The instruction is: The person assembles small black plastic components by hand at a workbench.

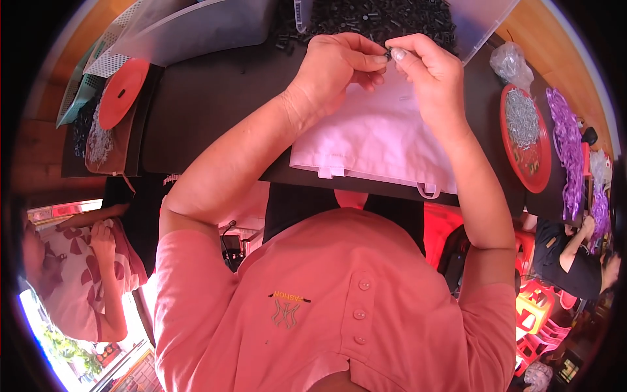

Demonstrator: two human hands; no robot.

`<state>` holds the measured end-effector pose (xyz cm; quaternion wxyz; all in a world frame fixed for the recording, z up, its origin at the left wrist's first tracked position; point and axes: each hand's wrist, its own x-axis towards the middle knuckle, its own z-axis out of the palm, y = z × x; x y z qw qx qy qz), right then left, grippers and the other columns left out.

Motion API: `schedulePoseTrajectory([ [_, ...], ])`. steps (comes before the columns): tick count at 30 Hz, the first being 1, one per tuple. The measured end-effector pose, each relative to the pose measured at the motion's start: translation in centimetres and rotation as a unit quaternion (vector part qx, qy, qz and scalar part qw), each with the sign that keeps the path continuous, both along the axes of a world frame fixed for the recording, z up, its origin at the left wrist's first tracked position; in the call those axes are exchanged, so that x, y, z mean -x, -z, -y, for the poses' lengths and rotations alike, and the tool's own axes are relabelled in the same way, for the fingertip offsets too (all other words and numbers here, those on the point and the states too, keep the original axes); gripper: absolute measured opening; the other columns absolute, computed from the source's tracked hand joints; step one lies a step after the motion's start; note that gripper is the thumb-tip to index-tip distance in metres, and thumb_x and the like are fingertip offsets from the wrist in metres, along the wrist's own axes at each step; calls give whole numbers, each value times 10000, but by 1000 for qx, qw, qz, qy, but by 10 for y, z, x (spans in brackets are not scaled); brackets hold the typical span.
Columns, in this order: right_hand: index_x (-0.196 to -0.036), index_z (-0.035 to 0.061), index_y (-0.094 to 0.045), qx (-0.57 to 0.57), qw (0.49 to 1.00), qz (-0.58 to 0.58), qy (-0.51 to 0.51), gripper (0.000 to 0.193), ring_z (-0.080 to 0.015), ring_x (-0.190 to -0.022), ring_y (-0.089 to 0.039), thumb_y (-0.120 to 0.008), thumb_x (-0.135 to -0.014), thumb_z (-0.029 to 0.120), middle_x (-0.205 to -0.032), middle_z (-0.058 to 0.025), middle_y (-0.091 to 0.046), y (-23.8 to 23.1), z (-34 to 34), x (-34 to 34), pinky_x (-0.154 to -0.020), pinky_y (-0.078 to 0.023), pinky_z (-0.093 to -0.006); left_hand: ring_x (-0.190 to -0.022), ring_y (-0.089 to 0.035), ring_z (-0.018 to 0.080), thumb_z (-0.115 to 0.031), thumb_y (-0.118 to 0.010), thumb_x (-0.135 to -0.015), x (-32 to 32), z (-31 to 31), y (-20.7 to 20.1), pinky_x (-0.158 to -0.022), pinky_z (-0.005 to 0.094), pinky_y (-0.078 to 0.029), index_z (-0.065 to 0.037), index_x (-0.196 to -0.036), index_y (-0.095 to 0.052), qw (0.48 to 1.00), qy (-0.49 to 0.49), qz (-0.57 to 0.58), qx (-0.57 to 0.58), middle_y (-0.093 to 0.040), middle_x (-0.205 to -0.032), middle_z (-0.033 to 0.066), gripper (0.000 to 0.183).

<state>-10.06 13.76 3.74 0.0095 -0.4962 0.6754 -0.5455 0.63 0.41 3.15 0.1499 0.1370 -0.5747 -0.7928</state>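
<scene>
My left hand (343,64) and my right hand (428,75) meet at the fingertips over the far part of the table. Both are closed in a pinch around a small black piece (388,55), mostly covered by my fingers, so its exact kind does not show. Just beyond them lies a heap of small black cylindrical pieces (385,18) in a translucent tub (480,29), some spilling at its left. Under my wrists a pale pink cloth (372,144) with small loops is spread over the table's near edge.
The dark table (209,98) carries a grey plastic bin (202,32) at the far left. A red plate (124,91) lies left. On the right are a red dish (532,166) of silvery small parts, a clear plastic bag (511,65) and purple strips (567,150). People sit at both sides.
</scene>
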Motion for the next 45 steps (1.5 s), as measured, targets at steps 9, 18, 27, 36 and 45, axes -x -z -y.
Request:
schedulePoseTrajectory([
  [9,-970,33,-627,-34,998,29,-51,220,-154,-629,-621,-687,-758,35,-710,-79,-636,1,-4,1,-589,-480,-270,-701,-642,216,-17,-634,-857,4,5,7,-607,320,-528,72,-921,-626,994,13,-24,-105,-649,-815,147,110],
  [18,-932,68,-594,73,971,-218,67,282,-180,-596,-624,-723,-683,41,-699,-45,-601,13,3,0,-525,-503,-303,-689,-638,224,-5,-660,-837,0,-4,-4,-613,318,-543,84,-932,-647,995,44,-18,-86,-661,-837,160,131],
  [27,-886,67,-578,69,947,-304,74,259,-223,-573,-613,-727,-674,55,-688,-57,-595,16,6,-3,-490,-474,-330,-625,-629,220,13,-660,-820,-1,-5,1,-534,313,-532,87,-845,-657,998,7,-45,-36,-650,-758,147,78],
  [36,-849,70,-544,76,950,-298,46,261,-250,-556,-614,-730,-667,70,-685,-75,-600,29,10,-1,-474,-463,-338,-653,-623,224,-17,-630,-853,-4,-9,2,-559,319,-522,78,-885,-645,999,1,-9,-39,-650,-792,144,101],
  [45,-873,63,-536,116,965,-235,-2,211,-155,-500,-624,-704,-752,24,-566,-8,-608,16,4,-8,-443,-447,-253,-671,-646,230,-49,-642,-865,-2,-6,-1,-519,323,-527,63,-855,-652,997,47,-54,-41,-661,-795,141,113],
])
